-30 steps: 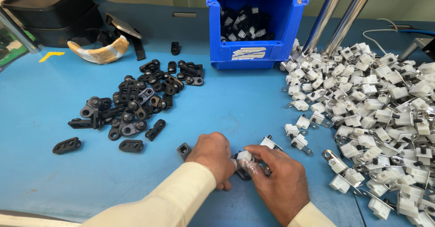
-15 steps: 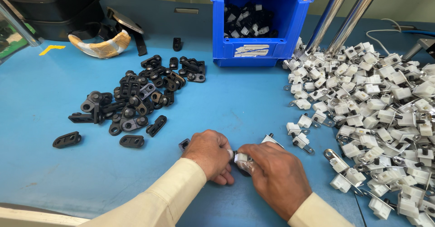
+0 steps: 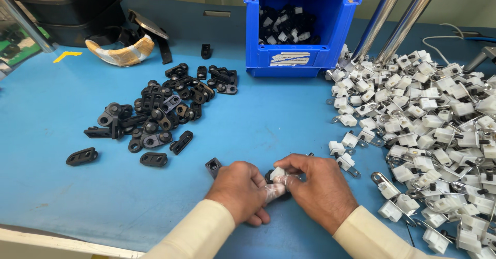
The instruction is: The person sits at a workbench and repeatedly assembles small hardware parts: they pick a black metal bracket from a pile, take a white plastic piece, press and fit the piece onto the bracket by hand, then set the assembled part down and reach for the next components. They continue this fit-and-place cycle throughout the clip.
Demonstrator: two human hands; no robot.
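While fingertips meet: both hands point(image 3: 281, 189) curled.

A bright blue table point(image 3: 289, 119) holds a heap of black plastic pieces point(image 3: 160, 109) and a heap of white clips point(image 3: 439, 135) with silver metal parts. A deeper blue bin point(image 3: 299, 52) carries a white label, and cream sleeves point(image 3: 201, 233) cover both arms.

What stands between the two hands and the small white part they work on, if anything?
Nothing visible does. The left hand and the right hand both already touch the small white part, pinched between their fingertips above the blue table. A loose black piece lies beside the left hand, not in the way.
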